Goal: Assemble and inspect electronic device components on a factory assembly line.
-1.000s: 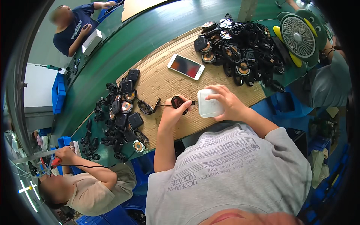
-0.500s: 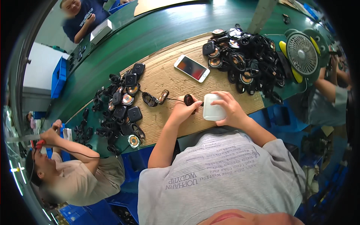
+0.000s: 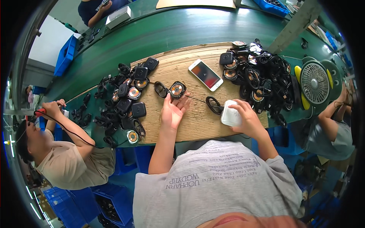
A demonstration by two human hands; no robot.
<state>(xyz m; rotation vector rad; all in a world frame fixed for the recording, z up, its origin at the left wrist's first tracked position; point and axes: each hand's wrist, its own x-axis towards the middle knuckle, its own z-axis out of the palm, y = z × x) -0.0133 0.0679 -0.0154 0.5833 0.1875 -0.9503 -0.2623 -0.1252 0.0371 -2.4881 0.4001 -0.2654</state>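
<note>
My left hand (image 3: 174,112) is palm up, with its fingertips at and partly under a round black wireless charger pad (image 3: 177,89) whose copper coil faces up. From the pad a thin cable runs right to a tied black cable bundle (image 3: 214,105). That bundle meets the left side of a white rounded-square block (image 3: 230,113), which my right hand (image 3: 245,118) grips from the right. Whether the plug sits in the block is hidden. A second cable loop (image 3: 160,89) lies just left of the pad.
Cardboard (image 3: 152,127) covers the green bench (image 3: 159,28). Charger pads with cables are heaped left (image 3: 123,90) and right (image 3: 253,76). A lit phone (image 3: 205,75) lies between them, and a green fan (image 3: 314,85) stands far right. Co-workers sit on both sides; one holds a red-handled tool (image 3: 40,111).
My left hand has left the cable bundle and moved left to the charger pad, which has turned coil side up. The white block in my right hand has shifted slightly right in view.
</note>
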